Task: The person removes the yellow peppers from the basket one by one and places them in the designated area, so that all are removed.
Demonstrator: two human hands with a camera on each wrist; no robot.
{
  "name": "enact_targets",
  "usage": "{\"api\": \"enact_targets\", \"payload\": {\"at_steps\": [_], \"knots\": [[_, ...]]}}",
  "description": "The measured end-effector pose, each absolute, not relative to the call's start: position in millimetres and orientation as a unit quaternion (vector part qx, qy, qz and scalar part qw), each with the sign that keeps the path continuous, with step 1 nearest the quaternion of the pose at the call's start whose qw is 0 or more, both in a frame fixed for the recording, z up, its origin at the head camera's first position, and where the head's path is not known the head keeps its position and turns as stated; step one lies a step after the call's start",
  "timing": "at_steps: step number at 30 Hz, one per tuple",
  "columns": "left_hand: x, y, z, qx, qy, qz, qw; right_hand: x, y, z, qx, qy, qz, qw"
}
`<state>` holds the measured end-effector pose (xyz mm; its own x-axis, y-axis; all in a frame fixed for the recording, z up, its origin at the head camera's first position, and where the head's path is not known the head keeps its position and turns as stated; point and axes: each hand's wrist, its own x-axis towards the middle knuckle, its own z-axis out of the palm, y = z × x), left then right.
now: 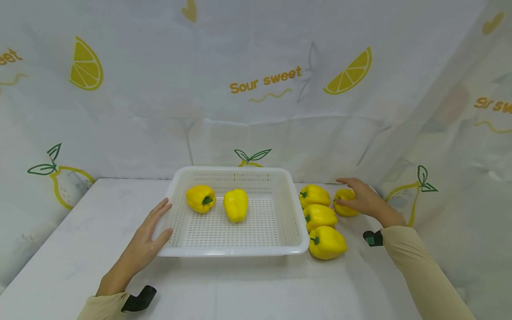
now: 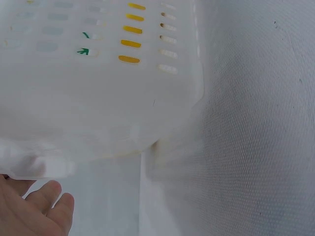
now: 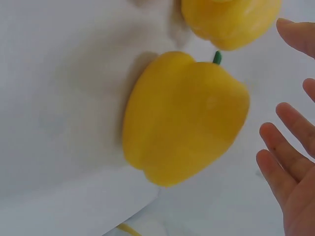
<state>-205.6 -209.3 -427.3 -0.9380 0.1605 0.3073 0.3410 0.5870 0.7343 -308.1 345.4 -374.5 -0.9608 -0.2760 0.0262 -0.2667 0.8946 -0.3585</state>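
Note:
A white plastic basket (image 1: pixel 232 252) stands on the table with two yellow bell peppers inside, one on its side (image 1: pixel 200 198) and another bell pepper (image 1: pixel 236 205) near the middle. My left hand (image 1: pixel 140 244) rests against the basket's left rim, thumb and fingers spread; in the left wrist view its fingers (image 2: pixel 61 211) show beside the rim. On the right, my right hand (image 1: pixel 366 202) hovers at a bell pepper (image 1: pixel 345 208), partly covering it. The right wrist view has that hand's fingers (image 3: pixel 285 152) extended and apart from the large bell pepper (image 3: pixel 184 120).
Three more bell peppers line the basket's right side: a back one (image 1: pixel 316 195), a middle one (image 1: pixel 322 216) and a front one (image 1: pixel 328 243). A white cloth (image 1: pixel 256 102) printed with lemons hangs behind the table (image 1: pixel 240 289).

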Motion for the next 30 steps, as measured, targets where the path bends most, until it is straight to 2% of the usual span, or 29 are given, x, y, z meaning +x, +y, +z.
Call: {"api": "enact_targets", "payload": {"at_steps": [30], "knots": [[-205, -209, -427, -0.139, -0.886, -0.430, 0.101, -302, 282, -344, -0.160, 0.968, -0.192, -0.006]]}}
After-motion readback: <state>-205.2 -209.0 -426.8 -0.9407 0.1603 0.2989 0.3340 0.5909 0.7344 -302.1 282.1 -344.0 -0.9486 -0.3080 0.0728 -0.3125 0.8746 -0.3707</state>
